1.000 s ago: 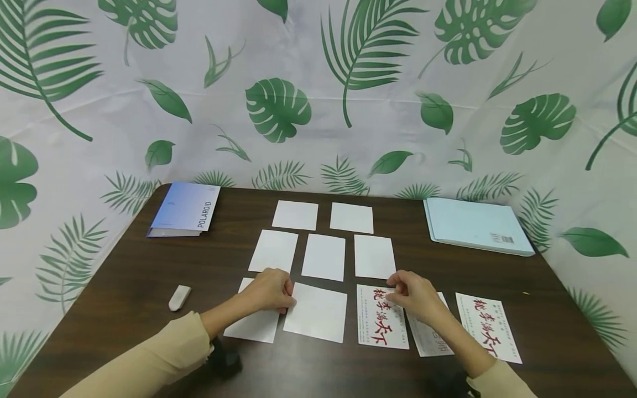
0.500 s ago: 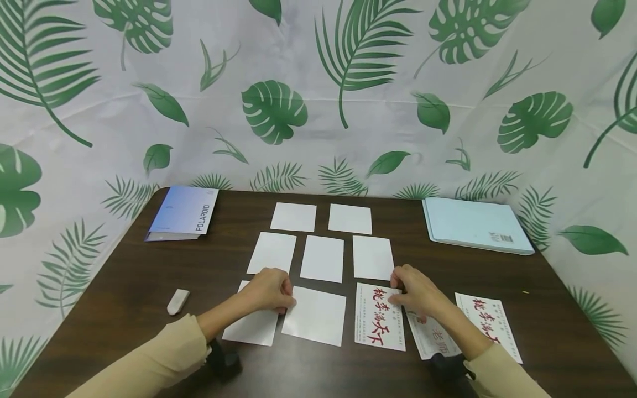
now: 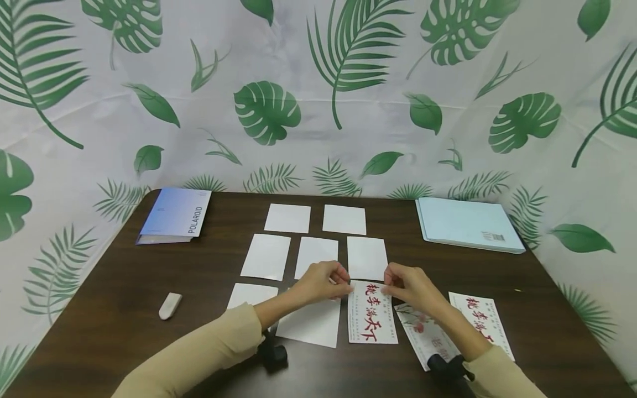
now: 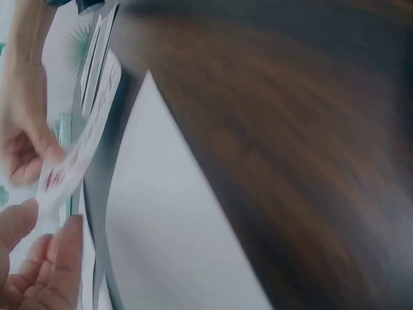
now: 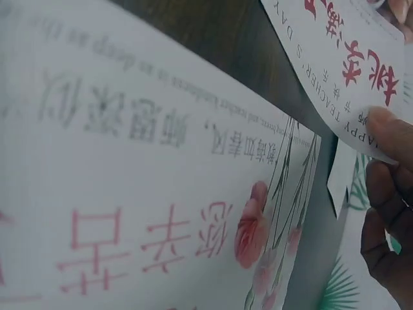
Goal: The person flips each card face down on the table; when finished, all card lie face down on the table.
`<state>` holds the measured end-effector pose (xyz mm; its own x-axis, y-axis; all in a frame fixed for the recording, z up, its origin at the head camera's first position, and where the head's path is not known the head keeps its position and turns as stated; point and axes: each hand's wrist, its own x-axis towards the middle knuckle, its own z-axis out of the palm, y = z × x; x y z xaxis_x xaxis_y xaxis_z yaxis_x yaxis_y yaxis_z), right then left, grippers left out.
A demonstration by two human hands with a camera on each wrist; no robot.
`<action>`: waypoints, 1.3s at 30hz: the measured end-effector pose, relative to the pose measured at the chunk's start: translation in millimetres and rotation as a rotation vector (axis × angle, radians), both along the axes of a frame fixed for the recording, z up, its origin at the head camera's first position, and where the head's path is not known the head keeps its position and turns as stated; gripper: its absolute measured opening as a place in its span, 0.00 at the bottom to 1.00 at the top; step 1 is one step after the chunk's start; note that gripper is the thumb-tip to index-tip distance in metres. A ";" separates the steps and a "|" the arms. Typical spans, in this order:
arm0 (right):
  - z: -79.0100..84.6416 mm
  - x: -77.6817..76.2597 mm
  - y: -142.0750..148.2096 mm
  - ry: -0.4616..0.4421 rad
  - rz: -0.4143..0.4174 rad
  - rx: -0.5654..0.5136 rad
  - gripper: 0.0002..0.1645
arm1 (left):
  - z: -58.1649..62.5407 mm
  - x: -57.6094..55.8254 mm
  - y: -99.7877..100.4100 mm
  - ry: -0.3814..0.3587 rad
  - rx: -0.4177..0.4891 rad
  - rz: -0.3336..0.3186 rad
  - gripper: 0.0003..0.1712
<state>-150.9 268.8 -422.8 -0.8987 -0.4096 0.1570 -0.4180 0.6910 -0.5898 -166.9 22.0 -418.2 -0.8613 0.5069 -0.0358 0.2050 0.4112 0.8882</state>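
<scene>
My right hand (image 3: 410, 284) pinches the upper right corner of a white greeting card (image 3: 372, 320) with red Chinese lettering, thumb on its printed face in the right wrist view. That card is tilted up off the dark table, as the left wrist view shows. At its upper left corner is my left hand (image 3: 325, 284); thumb and fingers stand apart at the card's edge in the left wrist view. Beneath my right forearm lies a second card (image 5: 161, 161) with pink flowers and red characters. Left of the lettered card lies a blank white card (image 3: 313, 326), partly behind my left hand.
Several blank white cards (image 3: 367, 257) lie in rows further back. Another lettered card (image 3: 481, 320) is at the right. A blue POLAROID album (image 3: 174, 213) sits back left, a light blue folder (image 3: 468, 221) back right, a small white object (image 3: 170, 305) at the left.
My left hand has left the blank card and moved right to the lettered card's corner. My right hand has shifted slightly left with that card, uncovering more of the flowered one.
</scene>
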 end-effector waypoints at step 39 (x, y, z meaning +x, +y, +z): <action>24.0 56.7 -52.1 -0.283 -0.162 -0.269 0.09 | 12.5 17.0 14.9 -0.185 0.194 0.003 0.14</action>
<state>-94.2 216.7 -398.7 -0.9711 -0.2375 -0.0231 -0.1123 0.5403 -0.8340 -149.9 36.9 -405.7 -0.8506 0.5171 -0.0954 0.0307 0.2299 0.9727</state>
